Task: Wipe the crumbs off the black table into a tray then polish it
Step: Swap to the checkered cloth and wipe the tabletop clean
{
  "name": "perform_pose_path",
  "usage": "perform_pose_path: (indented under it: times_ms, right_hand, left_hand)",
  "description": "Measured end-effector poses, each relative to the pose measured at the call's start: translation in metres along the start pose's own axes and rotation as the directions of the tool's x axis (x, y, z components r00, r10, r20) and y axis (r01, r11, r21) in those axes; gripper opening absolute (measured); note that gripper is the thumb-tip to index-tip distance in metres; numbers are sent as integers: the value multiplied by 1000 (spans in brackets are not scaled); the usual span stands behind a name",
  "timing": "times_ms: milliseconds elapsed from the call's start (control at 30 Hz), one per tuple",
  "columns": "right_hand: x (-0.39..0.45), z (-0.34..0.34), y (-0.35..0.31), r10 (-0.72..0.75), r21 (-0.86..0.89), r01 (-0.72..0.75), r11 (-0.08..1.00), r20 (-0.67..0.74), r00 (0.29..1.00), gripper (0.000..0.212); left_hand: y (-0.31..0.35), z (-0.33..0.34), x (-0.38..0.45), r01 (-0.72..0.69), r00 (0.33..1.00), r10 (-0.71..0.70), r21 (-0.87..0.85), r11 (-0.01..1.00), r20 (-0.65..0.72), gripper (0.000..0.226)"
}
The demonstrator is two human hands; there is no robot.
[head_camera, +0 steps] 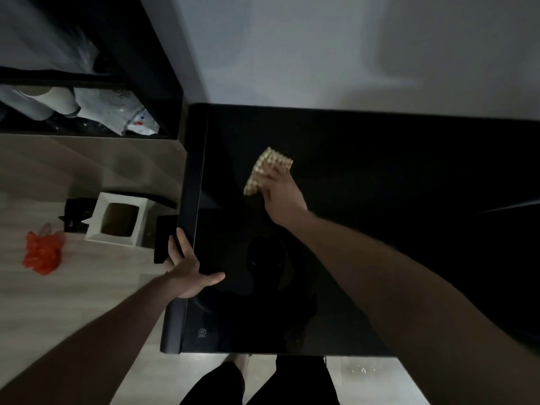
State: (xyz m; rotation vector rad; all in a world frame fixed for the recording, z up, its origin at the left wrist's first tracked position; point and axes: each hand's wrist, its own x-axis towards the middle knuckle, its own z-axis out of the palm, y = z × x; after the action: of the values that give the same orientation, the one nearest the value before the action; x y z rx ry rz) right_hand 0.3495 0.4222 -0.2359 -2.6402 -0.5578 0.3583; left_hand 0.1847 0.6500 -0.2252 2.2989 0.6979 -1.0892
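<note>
Right hand (282,190) flat on a yellow waffle cloth (264,171), fingers straight and pressing it onto the black table (380,176) mid-top, nearer the left edge than the right. Left hand (187,270) at the left edge, thumb on the glossy top, fingers gripping a dark flat tray (163,239) held just below the rim. No crumbs discernible on the dark surface. Risks, as a judgement: crumbs swept past the tray onto the floor if held too low or off the wipe line; smears from the thumb on the gloss; white bin (118,219) beside the table no help unless aimed at.
</note>
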Motion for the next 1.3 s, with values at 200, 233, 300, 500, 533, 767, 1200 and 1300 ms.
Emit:
perform_pose_path:
  times_ms: [200,233,300,500,533,767,1200,1300]
  right_hand:
    - [-190,34,-39,-121,166,106,981,85,989,62]
    - [-224,37,-45,-130,192,110,975,93,987,67]
    - [-280,39,-54,-124,240,93,966,119,985,68]
    - [-301,10,-36,192,361,-197,911,50,980,52]
    - [-287,-2,-26,266,385,-229,894,-46,963,50]
    - [-205,-43,66,554,306,-491,815,-164,816,46]
    - [-322,66,-123,450,276,-486,829,186,873,38]
    - [-313,43,-129,432,405,-492,771,234,871,32]
  left_hand:
    - [7,-2,-8,36,998,-36,5,999,-49,152]
    - [9,-2,-9,45,997,-46,-5,999,-61,153]
    - [12,-2,-13,52,997,-53,-21,998,-64,153]
    - [14,-4,-19,67,996,-66,0,998,-61,153]
    - [14,-4,-18,72,996,-72,10,997,-61,153]
    - [10,2,-11,61,995,-60,9,998,-75,151]
    - [6,4,-17,43,996,-41,17,999,-79,147]
    - [3,15,-32,0,990,8,57,998,-140,131]
